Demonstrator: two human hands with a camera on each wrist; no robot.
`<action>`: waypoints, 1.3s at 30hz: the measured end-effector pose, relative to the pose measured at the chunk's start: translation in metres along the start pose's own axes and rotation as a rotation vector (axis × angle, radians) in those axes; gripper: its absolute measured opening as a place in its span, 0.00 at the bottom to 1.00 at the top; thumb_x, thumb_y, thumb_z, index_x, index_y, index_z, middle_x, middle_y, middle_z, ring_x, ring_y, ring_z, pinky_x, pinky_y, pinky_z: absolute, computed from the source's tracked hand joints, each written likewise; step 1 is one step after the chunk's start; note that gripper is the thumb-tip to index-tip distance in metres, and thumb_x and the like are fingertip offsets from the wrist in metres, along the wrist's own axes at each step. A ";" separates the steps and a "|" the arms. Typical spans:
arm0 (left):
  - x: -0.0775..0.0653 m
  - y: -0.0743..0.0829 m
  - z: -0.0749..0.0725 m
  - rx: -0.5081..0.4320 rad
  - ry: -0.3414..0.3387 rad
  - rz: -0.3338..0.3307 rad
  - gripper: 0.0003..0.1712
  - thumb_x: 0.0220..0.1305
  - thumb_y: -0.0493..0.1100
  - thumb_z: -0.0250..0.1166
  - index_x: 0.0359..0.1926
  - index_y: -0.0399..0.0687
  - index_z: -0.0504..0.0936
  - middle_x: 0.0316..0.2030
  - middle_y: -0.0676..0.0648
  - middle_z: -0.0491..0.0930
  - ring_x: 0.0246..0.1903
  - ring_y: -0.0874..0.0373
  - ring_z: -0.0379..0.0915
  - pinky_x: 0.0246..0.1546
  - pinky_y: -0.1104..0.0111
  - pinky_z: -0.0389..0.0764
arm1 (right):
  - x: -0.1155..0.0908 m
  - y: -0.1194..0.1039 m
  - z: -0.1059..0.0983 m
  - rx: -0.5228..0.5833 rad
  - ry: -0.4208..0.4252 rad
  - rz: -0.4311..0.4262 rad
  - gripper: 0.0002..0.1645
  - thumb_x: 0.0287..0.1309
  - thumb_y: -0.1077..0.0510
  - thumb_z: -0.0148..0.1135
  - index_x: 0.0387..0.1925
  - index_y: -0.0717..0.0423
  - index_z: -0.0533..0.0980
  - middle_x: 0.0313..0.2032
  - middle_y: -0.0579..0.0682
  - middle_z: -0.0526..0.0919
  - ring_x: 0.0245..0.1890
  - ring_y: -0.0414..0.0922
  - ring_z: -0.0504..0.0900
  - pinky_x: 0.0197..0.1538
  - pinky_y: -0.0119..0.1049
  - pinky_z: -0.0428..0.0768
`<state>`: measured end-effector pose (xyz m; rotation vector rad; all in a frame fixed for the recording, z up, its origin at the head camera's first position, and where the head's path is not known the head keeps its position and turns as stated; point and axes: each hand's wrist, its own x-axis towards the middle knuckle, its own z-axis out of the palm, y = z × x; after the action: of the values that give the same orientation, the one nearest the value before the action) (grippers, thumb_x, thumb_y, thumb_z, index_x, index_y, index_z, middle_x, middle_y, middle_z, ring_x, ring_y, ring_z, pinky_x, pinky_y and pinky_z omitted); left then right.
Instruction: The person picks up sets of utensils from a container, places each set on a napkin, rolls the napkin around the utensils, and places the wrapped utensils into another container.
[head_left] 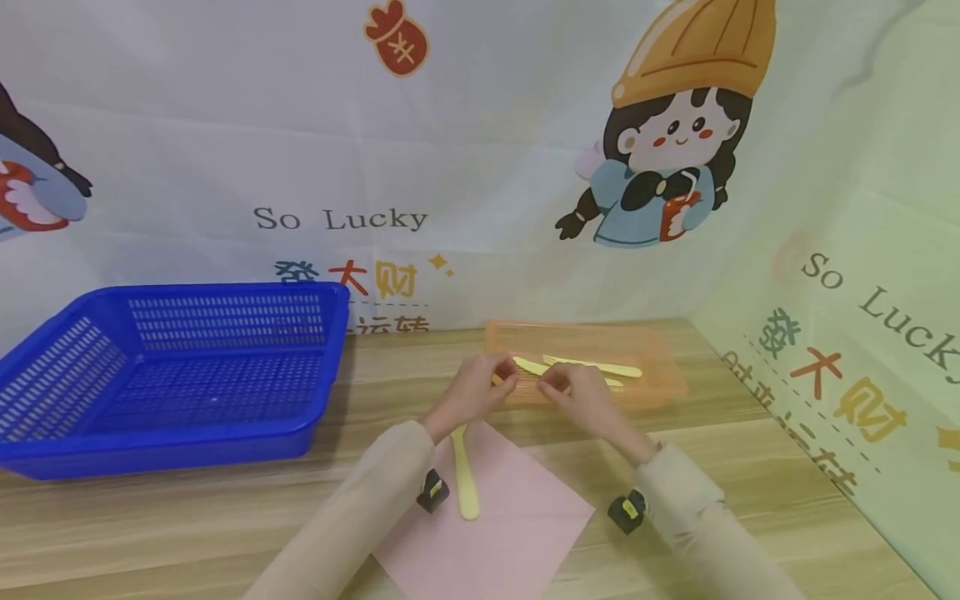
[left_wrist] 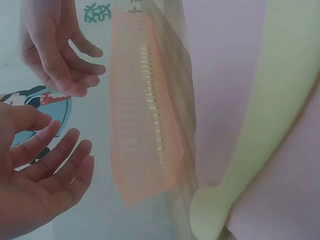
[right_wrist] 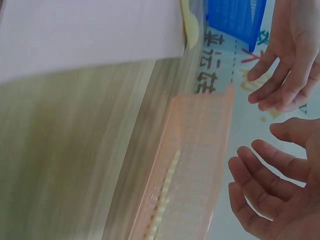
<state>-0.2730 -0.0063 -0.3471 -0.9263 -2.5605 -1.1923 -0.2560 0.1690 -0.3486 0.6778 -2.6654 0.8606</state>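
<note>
Both hands are over the orange basket (head_left: pixel 652 379), facing each other. My left hand (head_left: pixel 474 390) is above its left end with loosely bent fingers, and nothing is in it. Just to the right, my right hand (head_left: pixel 581 396) hangs over the front of the basket, also loosely bent and holding nothing. Inside the basket lie several pale yellow utensils, among them a fork (head_left: pixel 600 367); my right hand partly covers them in the head view. A yellow spoon (head_left: pixel 465 483) rests on a pink napkin (head_left: pixel 525 500) below my left forearm, its far end hidden in the head view.
A large blue basket (head_left: pixel 225 446) stands on the wooden table (head_left: pixel 675 467) at the left. Behind the table hangs a printed cloth (head_left: pixel 480 167), which continues along the right side. Black wrist cameras sit under both sleeves.
</note>
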 end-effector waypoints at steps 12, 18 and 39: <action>0.021 -0.008 0.018 0.067 0.025 0.025 0.05 0.55 0.30 0.55 0.29 0.33 0.77 0.29 0.42 0.80 0.34 0.51 0.77 0.37 0.65 0.77 | 0.019 0.029 -0.008 -0.076 0.002 0.149 0.08 0.54 0.63 0.55 0.29 0.67 0.77 0.29 0.58 0.81 0.31 0.51 0.79 0.37 0.44 0.77; 0.027 -0.012 0.025 0.071 0.006 0.001 0.05 0.56 0.30 0.55 0.29 0.33 0.77 0.31 0.40 0.80 0.36 0.50 0.77 0.39 0.64 0.77 | 0.027 0.039 -0.007 -0.122 -0.057 0.214 0.08 0.53 0.64 0.55 0.29 0.68 0.76 0.28 0.59 0.80 0.29 0.50 0.77 0.34 0.42 0.76; 0.033 -0.019 0.038 0.264 -0.137 0.030 0.09 0.61 0.34 0.51 0.32 0.34 0.77 0.21 0.48 0.74 0.21 0.62 0.65 0.26 0.74 0.70 | 0.080 0.252 0.075 -0.256 -0.264 0.222 0.19 0.47 0.52 0.62 0.33 0.66 0.78 0.32 0.55 0.82 0.32 0.48 0.79 0.34 0.38 0.77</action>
<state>-0.3067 0.0280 -0.3714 -1.0097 -2.7124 -0.7816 -0.4588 0.2754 -0.4997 0.4667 -3.0605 0.4901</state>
